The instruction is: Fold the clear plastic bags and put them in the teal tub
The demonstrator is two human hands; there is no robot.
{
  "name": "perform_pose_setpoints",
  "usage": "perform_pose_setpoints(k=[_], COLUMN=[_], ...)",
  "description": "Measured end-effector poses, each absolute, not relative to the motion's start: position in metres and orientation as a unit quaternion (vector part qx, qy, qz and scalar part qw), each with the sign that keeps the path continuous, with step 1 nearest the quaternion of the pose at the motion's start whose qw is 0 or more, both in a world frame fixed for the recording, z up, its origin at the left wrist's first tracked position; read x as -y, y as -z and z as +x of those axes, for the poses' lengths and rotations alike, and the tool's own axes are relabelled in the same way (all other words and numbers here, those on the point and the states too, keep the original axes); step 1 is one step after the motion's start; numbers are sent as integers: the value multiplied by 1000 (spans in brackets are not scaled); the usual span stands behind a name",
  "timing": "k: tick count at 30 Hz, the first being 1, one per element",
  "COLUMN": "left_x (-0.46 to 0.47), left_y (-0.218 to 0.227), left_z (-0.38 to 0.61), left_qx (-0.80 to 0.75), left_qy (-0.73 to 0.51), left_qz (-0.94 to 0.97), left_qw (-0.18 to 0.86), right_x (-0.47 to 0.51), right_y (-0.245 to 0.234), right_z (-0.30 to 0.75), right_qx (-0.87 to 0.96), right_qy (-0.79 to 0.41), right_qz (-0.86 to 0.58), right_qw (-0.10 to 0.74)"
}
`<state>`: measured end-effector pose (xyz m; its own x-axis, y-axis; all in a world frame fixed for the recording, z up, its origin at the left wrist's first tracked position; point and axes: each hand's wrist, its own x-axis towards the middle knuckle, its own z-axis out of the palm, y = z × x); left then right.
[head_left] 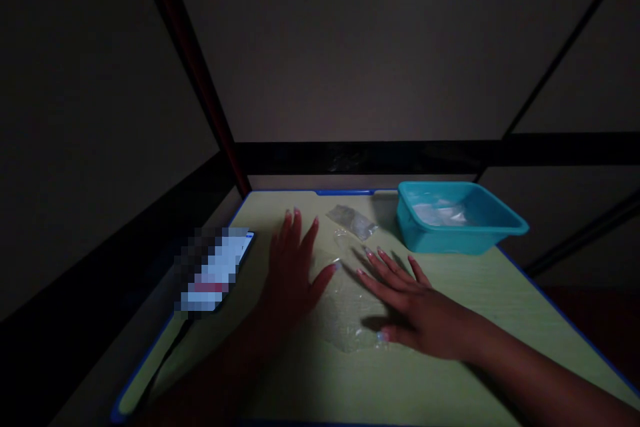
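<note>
A clear plastic bag (345, 317) lies spread out on the table, its film thin and slightly wrinkled. Over its left side is my left hand (295, 267), fingers stretched out and thumb toward the bag. My right hand (407, 300) rests on or just above the bag's right side, fingers spread and thumb near the lower edge. Neither hand grips anything. Just beyond the fingertips lies a small folded clear plastic packet (353, 221). Parts of the bag are hidden under both hands.
A turquoise plastic basin (450, 240) with clear plastic film (443, 213) inside stands at the back right. A lit phone (215, 273), partly pixelated, lies at the left edge with a dark cord (167, 360). The pale green table (500, 320) has a blue rim; walls stand behind and left.
</note>
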<state>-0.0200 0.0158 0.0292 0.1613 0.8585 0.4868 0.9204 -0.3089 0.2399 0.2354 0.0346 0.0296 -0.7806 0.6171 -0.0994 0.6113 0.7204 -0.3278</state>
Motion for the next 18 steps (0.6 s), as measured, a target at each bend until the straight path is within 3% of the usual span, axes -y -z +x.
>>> perform_pose_setpoints(k=[3, 7, 14, 16, 18], left_x=[-15, -8, -7, -10, -14], left_y=[-37, -43, -51, -51, -48], left_z=[-22, -18, -32, -35, -34], left_qx=[558, 534, 555, 560, 548], left_qy=[362, 386, 457, 471, 451], left_qz=[-737, -740, -677, -669, -700], left_qw=[120, 137, 157, 132, 78], right_x=[-33, -34, -33, -33, -35], right_y=[-28, -25, -38, -42, -43], right_z=[233, 230, 233, 234, 233], right_qx=[928, 913, 839, 846, 872], right_qy=[-136, -78, -97, -109, -132], right_qz=[-343, -372, -347, -328, -313], right_qw=[56, 148, 407, 406, 353])
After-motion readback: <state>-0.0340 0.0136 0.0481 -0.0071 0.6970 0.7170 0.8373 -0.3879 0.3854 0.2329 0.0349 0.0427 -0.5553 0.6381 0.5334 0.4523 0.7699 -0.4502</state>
